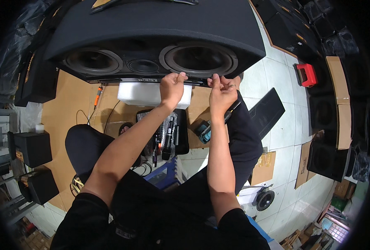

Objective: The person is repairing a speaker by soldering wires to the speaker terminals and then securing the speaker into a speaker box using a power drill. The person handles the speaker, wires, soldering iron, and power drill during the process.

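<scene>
In front of me a large black speaker cabinet point(151, 31) rests with its driver side facing me. It has a big round woofer point(199, 59) on the right, another woofer point(92, 61) on the left and a small driver point(143, 66) between them. My left hand point(173, 88) is closed in a pinch at the cabinet's lower front edge, below the right woofer. A little to its right, my right hand point(223, 95), with a ring on one finger, pinches at the same edge. What the fingertips grip is too small to tell. A white foam block point(139, 93) sits under the edge.
Below my hands lie a black tray point(182, 143) of plastic-wrapped, microphone-like items and a teal cordless drill point(202, 131). An orange-handled tool point(97, 96) with a cable is at left. A black panel point(270, 110), a loose driver point(265, 200) and a red case point(306, 75) are at right.
</scene>
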Available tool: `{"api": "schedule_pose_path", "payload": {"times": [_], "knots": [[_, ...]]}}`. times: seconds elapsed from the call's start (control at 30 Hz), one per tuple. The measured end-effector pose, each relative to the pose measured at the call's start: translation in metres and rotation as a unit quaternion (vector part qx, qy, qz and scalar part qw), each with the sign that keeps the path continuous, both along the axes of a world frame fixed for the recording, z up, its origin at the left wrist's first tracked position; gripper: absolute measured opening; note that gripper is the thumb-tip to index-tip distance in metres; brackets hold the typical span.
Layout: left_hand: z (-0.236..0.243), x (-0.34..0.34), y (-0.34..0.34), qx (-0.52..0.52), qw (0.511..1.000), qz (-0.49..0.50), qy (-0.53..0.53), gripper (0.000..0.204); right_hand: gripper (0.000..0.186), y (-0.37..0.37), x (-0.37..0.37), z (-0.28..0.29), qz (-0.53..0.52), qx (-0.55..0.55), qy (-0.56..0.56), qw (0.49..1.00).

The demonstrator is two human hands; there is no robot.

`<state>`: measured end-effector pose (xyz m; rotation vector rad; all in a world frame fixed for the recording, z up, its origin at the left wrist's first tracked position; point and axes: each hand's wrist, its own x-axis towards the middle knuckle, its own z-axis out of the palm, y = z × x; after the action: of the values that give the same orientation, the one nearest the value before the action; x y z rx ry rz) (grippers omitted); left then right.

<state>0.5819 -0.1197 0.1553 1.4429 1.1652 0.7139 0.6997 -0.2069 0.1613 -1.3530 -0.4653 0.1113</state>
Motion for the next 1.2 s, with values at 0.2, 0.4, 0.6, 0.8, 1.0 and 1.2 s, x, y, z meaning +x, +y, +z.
{"api": "schedule_pose_path", "payload": {"times": [0.2, 0.4, 0.6, 0.8, 1.0, 1.2], "knots": [[0.004, -0.004, 0.009, -0.025, 0.999, -0.024, -0.008, 0.034, 0.016, -0.003, 0.003, -0.003, 0.024, -0.015, -0.008, 1.000], [0.022, -0.011, 0.040, -0.329, 0.932, -0.093, -0.124, 0.038, 0.018, -0.024, -0.011, -0.018, 0.036, -0.078, -0.023, 0.996], [0.030, -0.021, 0.044, -0.400, 0.873, -0.127, -0.250, 0.040, 0.009, -0.010, -0.053, 0.012, 0.130, -0.103, -0.098, 0.981], [0.019, -0.024, 0.049, -0.390, 0.869, -0.154, -0.263, 0.039, 0.015, 0.000, -0.049, 0.029, 0.156, -0.228, -0.264, 0.924], [0.021, -0.027, 0.045, -0.365, 0.885, -0.151, -0.246, 0.034, 0.013, 0.006, -0.057, 0.029, 0.164, -0.274, -0.212, 0.924], [0.021, -0.018, 0.046, -0.393, 0.886, -0.086, -0.231, 0.031, 0.014, 0.005, -0.062, 0.037, 0.129, -0.243, -0.296, 0.915]]}}
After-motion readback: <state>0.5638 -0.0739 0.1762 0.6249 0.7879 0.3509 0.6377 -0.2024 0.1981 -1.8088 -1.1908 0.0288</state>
